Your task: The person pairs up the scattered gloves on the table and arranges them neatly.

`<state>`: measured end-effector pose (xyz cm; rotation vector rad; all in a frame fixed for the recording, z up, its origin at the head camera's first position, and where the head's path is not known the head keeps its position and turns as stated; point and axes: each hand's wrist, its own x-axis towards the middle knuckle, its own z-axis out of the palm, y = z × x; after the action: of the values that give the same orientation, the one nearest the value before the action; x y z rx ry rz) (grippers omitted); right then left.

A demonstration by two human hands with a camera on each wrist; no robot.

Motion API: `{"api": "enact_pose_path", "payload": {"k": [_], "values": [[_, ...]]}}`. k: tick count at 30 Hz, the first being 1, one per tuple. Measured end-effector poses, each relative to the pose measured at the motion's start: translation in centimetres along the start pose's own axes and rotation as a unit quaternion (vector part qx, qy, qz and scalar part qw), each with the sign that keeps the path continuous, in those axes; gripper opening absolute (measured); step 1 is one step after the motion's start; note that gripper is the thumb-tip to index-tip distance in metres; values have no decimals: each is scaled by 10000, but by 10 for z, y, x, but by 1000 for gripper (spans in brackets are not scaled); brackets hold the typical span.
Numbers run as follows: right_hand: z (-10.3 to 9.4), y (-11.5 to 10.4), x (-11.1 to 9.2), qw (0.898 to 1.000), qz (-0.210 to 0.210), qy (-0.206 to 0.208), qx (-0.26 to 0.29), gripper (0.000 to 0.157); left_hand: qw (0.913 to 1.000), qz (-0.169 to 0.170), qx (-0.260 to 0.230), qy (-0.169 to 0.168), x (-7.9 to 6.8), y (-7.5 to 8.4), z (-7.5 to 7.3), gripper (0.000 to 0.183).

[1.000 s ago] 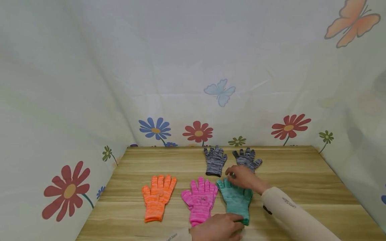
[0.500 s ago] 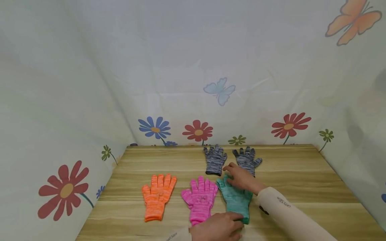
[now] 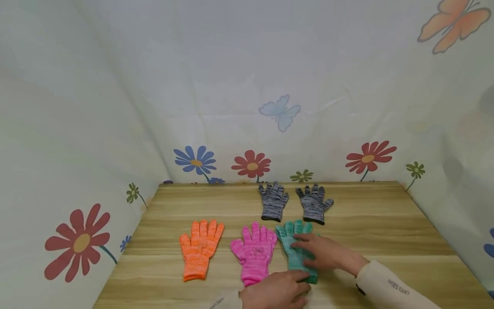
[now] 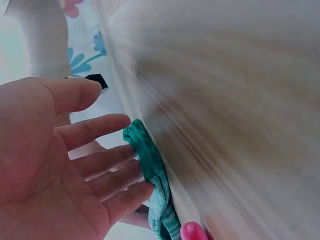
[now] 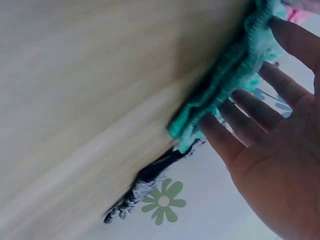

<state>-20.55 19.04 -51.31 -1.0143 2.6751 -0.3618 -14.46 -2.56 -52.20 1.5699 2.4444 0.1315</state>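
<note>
A teal knit glove [image 3: 295, 257] lies flat on the wooden table, its fingers pointing away from me. My left hand [image 3: 275, 291] is at its cuff; in the left wrist view, straight fingertips reach the edge of the teal glove [image 4: 152, 165]. Over the right side of the glove's palm, my right hand [image 3: 326, 252] stretches out its fingers. The right wrist view has those fingertips against the folds of the teal glove [image 5: 220, 85]. To the left lies a pink glove [image 3: 254, 253], its cuff close to my left hand.
An orange glove [image 3: 199, 251] lies farther left on the table [image 3: 386, 240]. Two grey-and-black striped gloves, one at left [image 3: 273, 202] and another at right [image 3: 314, 206], lie near the back edge. A flowered white curtain [image 3: 216, 86] encloses the back and sides.
My right hand has moved from the teal glove's fingertips back toward its palm, uncovering its fingers and the right striped glove's cuff. My left hand stays at the cuff.
</note>
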Motion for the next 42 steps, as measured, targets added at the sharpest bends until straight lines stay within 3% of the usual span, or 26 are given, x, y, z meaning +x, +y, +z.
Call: {"api": "enact_pose_path", "payload": {"k": [5,12,17,20,26,34,42], "values": [[5,2,0,9999,-127,98,25,55,9995,152,284,-20,-1,2,0,39],[6,6,4,9994,-300,157,9,53,9998,52,54,-169,0,3,0,39],[5,7,4,9995,-269,139,52,54,10000,22,33,-59,-1,1,0,40],[4,6,2,9993,-327,192,44,54,9998,4,124,175,-3,0,-1,40],[-4,5,-5,9966,-483,672,-52,53,9966,-395,262,678,-12,-4,-12,40],[-20,7,-14,9932,-174,1148,-69,52,9883,-954,535,1065,-16,-20,-32,43],[-31,7,-21,9903,-1,1385,-78,54,9830,-1362,-64,1229,-17,-37,-48,46]]}}
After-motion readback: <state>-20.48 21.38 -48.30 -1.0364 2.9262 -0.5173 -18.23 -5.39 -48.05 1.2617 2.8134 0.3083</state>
